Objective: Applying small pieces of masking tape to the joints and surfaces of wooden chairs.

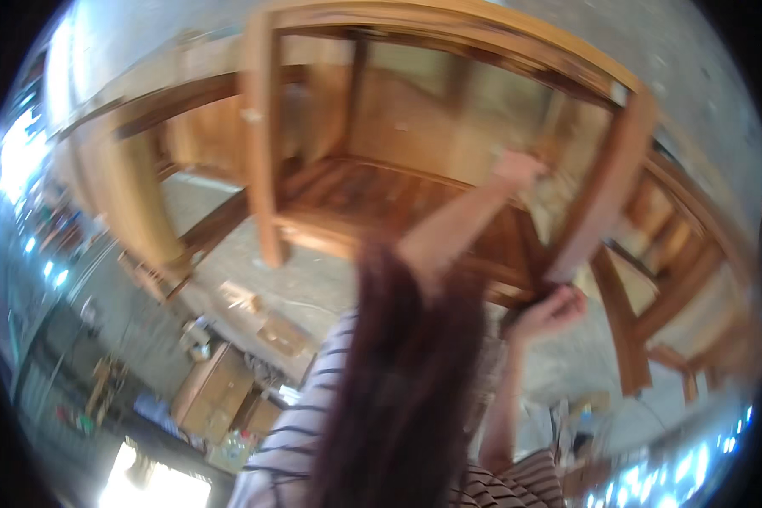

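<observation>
Left fingers [527, 164] blurred, contact unclear

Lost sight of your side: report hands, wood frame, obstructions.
Left hand in frame's opening, blurred. Right hand by foot of its right leg, grip unclear. Hair blocks lower middle view.

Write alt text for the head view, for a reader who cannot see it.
A person's bare left hand reaches into a brown, open wooden furniture frame with a planked lower shelf; the right hand is near the lower end of the frame's right front leg. Long, dark reddish hair covers the lower middle of this blurred picture.
</observation>
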Demonstrator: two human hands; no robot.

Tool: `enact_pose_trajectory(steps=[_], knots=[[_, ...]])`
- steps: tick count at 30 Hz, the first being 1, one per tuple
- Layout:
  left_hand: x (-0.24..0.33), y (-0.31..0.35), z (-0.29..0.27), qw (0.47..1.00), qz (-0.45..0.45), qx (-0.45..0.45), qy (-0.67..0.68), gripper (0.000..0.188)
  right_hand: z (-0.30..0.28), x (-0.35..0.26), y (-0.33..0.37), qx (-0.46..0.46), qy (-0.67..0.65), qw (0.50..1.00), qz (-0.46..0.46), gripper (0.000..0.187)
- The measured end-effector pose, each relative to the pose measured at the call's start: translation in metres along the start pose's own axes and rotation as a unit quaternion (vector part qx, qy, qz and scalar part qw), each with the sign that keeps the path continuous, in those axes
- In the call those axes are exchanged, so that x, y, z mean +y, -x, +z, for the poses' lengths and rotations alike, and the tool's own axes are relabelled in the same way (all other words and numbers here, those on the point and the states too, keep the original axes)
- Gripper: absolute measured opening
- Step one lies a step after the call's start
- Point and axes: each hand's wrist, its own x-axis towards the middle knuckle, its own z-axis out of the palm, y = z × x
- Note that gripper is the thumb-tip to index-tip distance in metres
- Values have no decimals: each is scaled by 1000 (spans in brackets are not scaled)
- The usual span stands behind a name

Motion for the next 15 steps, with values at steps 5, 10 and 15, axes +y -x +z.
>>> enact_pose_trajectory(steps=[5, 10, 15], knots=[[-1, 7, -10, 952, -112, 78, 273, 31, -6, -6, 0, -25, 1, 1000, -3, 25], [-3, -20, -25, 953, -193, 20, 232, 48, -4, -17, -2, -33, 5, 999, 0, 24], [-18, -39, -29, 972, -163, -50, 164, 49, -5, -13, 1, -23, -42, 998, 41, 17]])
